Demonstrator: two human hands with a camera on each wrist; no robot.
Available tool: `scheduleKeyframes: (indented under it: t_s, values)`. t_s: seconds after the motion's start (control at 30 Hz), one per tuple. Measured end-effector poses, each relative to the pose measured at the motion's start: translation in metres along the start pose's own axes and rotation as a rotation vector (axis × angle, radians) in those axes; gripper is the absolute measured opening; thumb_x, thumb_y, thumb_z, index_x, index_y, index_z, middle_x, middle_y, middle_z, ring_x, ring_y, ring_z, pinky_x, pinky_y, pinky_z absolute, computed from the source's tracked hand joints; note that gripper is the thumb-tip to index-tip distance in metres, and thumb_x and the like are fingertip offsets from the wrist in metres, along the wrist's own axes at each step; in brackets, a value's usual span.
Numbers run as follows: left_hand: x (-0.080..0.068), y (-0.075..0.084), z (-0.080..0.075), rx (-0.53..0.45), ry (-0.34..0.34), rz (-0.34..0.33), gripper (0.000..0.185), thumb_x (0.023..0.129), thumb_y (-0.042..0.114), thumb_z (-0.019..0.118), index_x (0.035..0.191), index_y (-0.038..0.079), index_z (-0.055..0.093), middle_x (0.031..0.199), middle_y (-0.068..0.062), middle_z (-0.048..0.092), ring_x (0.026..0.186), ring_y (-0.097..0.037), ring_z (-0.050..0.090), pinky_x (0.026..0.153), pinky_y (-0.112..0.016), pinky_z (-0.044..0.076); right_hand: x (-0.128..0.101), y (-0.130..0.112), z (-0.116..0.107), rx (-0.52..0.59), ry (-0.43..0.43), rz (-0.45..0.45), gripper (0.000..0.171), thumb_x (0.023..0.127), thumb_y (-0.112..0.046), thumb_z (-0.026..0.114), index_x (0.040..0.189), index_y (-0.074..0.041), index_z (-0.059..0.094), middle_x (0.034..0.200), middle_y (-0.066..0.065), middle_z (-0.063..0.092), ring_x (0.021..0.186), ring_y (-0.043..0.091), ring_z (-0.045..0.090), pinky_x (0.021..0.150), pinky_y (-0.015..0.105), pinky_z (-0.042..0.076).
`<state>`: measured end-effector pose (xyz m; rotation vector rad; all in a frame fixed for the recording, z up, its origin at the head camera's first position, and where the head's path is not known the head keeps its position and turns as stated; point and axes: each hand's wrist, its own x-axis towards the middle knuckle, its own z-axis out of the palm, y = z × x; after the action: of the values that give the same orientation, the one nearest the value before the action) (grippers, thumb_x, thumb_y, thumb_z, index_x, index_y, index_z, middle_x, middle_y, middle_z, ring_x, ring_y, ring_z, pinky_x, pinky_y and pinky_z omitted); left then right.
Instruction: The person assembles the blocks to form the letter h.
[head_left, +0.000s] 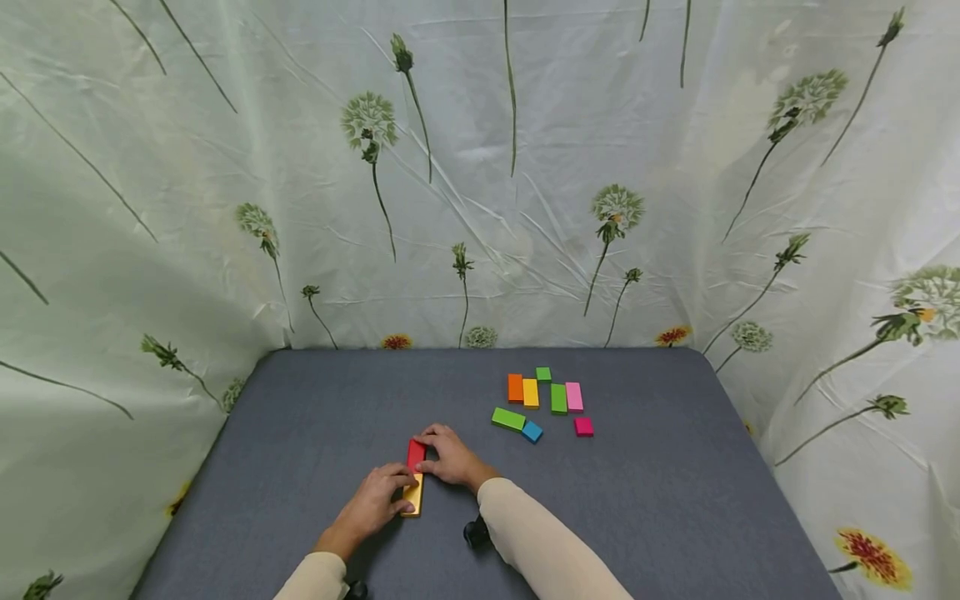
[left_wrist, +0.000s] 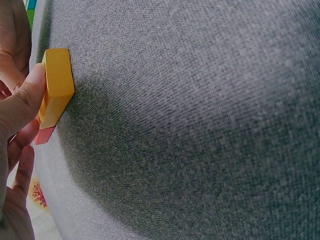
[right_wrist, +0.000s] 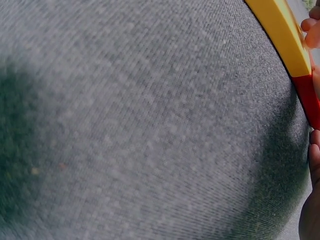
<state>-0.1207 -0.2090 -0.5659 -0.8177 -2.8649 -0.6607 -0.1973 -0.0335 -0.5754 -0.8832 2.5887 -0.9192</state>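
A red block (head_left: pixel 416 452) and a yellow block (head_left: pixel 413 500) lie flat on the grey cloth, end to end in one line, the red one farther away. My right hand (head_left: pixel 453 460) pinches the red block between the thumb at its near end and the fingers at its far end. From the left, my left hand (head_left: pixel 371 502) holds the yellow block with thumb and fingers. The left wrist view shows that thumb on the yellow block (left_wrist: pixel 60 72). In the right wrist view, yellow (right_wrist: pixel 282 37) meets red (right_wrist: pixel 306 95) with no visible gap.
Right of the hands lie several more blocks: an orange one (head_left: pixel 515 388), a yellow-orange one (head_left: pixel 531 393), a pink one (head_left: pixel 574 397), a blue one (head_left: pixel 532 431), a magenta one (head_left: pixel 583 427) and green ones (head_left: pixel 508 418). A flower-print curtain (head_left: pixel 480 200) surrounds the table (head_left: pixel 645 500).
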Motion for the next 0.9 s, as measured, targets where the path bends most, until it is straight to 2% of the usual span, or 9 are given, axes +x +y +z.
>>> scheduleKeyframes:
  t_s: [0.2, 0.4, 0.67, 0.9]
  values:
    - [0.0, 0.0, 0.001, 0.016, 0.046, 0.051, 0.031, 0.064, 0.015, 0.086, 0.088, 0.004, 0.07, 0.093, -0.003, 0.064, 0.087, -0.022, 0.061, 0.072, -0.04, 0.049, -0.005, 0.005, -0.01, 0.066, 0.032, -0.026, 0.049, 0.087, -0.026, 0.072, 0.131, -0.008, 0.059, 0.12, 0.002, 0.055, 0.115, 0.016, 0.051, 0.1, 0.031, 0.04]
    - [-0.001, -0.001, 0.003, 0.034, 0.074, 0.079, 0.031, 0.064, 0.017, 0.086, 0.086, 0.004, 0.07, 0.093, -0.004, 0.063, 0.086, -0.023, 0.061, 0.072, -0.039, 0.048, -0.017, 0.026, -0.035, 0.081, 0.072, -0.048, 0.048, 0.087, -0.022, 0.073, 0.131, -0.008, 0.059, 0.121, 0.005, 0.055, 0.114, 0.02, 0.052, 0.1, 0.038, 0.041]
    - [-0.001, -0.003, 0.003, 0.027, 0.06, 0.07, 0.03, 0.064, 0.017, 0.086, 0.087, 0.005, 0.07, 0.093, -0.004, 0.063, 0.088, -0.024, 0.061, 0.073, -0.04, 0.048, -0.032, 0.068, -0.075, 0.015, 0.115, -0.051, 0.047, 0.084, -0.01, 0.074, 0.129, -0.006, 0.059, 0.127, 0.011, 0.052, 0.12, 0.031, 0.047, 0.103, 0.05, 0.034]
    - [-0.003, -0.004, 0.002, 0.039, 0.036, 0.048, 0.031, 0.066, 0.017, 0.086, 0.089, 0.004, 0.07, 0.096, -0.006, 0.064, 0.09, -0.025, 0.061, 0.075, -0.041, 0.049, -0.044, 0.09, -0.094, -0.028, 0.086, 0.0, 0.049, 0.081, -0.003, 0.074, 0.129, -0.005, 0.06, 0.129, 0.014, 0.05, 0.122, 0.036, 0.043, 0.103, 0.056, 0.029]
